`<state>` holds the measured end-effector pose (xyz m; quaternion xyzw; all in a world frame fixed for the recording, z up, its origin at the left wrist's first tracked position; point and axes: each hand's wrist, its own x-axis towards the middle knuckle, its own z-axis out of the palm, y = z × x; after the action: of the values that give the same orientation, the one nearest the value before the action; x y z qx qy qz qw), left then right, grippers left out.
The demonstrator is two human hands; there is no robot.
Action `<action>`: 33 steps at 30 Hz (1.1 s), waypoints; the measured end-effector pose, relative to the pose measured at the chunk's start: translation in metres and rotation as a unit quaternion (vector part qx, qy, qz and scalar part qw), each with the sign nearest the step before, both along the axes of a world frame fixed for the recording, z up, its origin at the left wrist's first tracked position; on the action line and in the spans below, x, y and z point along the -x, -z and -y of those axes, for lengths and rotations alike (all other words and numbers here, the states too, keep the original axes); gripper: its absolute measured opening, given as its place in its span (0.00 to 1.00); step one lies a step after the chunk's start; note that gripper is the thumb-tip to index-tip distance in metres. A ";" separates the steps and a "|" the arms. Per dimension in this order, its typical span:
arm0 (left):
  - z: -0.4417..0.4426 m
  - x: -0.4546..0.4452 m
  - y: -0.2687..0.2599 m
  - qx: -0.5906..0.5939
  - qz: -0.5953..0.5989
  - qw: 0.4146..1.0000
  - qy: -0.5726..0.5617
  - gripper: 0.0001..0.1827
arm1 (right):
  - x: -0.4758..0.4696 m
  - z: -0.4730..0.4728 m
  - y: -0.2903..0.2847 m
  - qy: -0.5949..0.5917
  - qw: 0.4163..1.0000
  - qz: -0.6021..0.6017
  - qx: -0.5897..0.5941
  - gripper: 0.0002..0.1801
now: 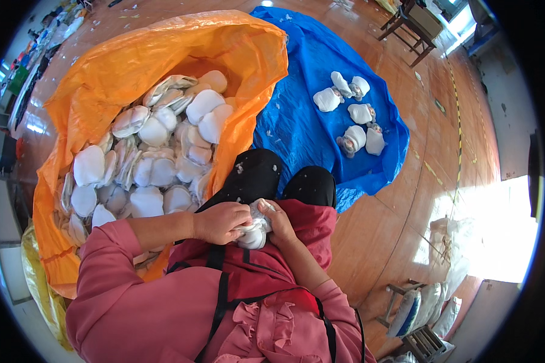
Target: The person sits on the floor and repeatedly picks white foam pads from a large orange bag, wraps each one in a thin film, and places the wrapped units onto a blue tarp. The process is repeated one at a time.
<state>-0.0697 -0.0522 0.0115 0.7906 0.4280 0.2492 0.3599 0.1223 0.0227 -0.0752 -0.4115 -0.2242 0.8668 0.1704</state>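
Over my lap, my left hand (222, 222) and my right hand (279, 222) both grip a small bundle of white fabric pads (254, 236). The bundle looks partly wrapped in a greyish, filmy cover, and my fingers hide much of it. To the left gapes a large orange woven sack (95, 72), heaped with flat, rounded white pads (154, 170), many in stacks. Beyond my knees a blue tarp or sack (290, 109) is spread on the floor. Several white bundles (353, 138) with bunched greyish ends lie on its right part.
A wooden chair (413, 29) stands at the far right. Yellow-black tape (458, 127) marks the reddish floor. Near the lower right are a wooden stool (397, 295) and stuffed bags (418, 308). A yellow sack (41, 286) lies at the lower left beside the orange one.
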 end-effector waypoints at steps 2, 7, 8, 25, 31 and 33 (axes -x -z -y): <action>0.003 -0.004 0.005 -0.041 0.029 0.999 -0.022 0.16 | -0.001 -0.001 0.001 -0.010 1.000 -0.015 0.011 0.19; 0.014 -0.022 0.018 -0.151 0.032 0.983 -0.103 0.19 | -0.003 -0.007 0.008 -0.029 0.997 -0.065 0.031 0.16; 0.015 -0.026 0.021 -0.160 0.018 0.980 -0.115 0.19 | -0.003 -0.007 0.010 -0.028 0.997 -0.071 0.033 0.16; -0.024 -0.032 0.034 0.238 0.579 0.680 -0.381 0.08 | -0.014 -0.026 -0.020 0.005 0.954 -0.286 -0.088 0.55; -0.013 -0.038 0.011 0.177 0.259 0.857 -0.409 0.11 | -0.008 -0.020 -0.024 0.106 0.964 -0.207 -0.126 0.49; -0.011 -0.038 0.055 0.164 0.300 0.850 -0.402 0.15 | -0.008 -0.021 -0.021 0.095 0.970 -0.172 -0.147 0.44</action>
<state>-0.0322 -0.0412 -0.0437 0.3659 0.6145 0.5233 0.4633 0.1305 0.0436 -0.0541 -0.2465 -0.2763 0.8619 0.3464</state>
